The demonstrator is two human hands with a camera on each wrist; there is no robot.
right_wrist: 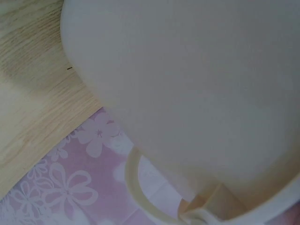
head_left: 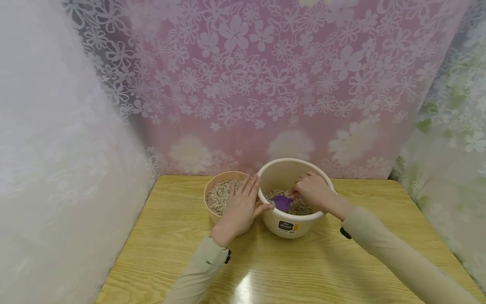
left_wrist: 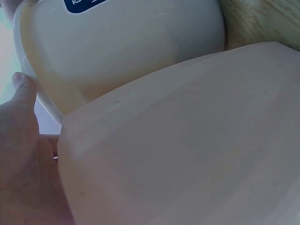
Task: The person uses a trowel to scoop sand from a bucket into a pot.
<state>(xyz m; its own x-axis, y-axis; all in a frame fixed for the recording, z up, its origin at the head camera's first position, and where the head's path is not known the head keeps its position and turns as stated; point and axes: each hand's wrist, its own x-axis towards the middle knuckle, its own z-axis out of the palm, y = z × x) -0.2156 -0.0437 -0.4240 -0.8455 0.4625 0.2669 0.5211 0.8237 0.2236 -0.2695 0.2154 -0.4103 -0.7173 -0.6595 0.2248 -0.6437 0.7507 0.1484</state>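
A white bucket [head_left: 270, 223] holds a bed of mixed grain [head_left: 301, 207]. My right hand [head_left: 313, 192] reaches down inside it and grips a purple scoop [head_left: 282, 203], whose head lies in the grain. Just left of the bucket stands a peach bowl [head_left: 206, 188], also filled with grain [head_left: 219, 197]. My left hand [head_left: 238, 210] lies over the bowl's right side, fingers straight, thumb at the bucket's rim. In the left wrist view that thumb [left_wrist: 21, 86] touches the rim, and the bowl's outer wall [left_wrist: 178, 136] covers much of the picture.
Both containers stand toward the back of a wooden table [head_left: 182, 245]. A flowered curtain [head_left: 243, 84] hangs right behind, with pale sheets on both sides. The right wrist view shows the bucket's carrying handle [right_wrist: 133, 183] sticking out from its side.
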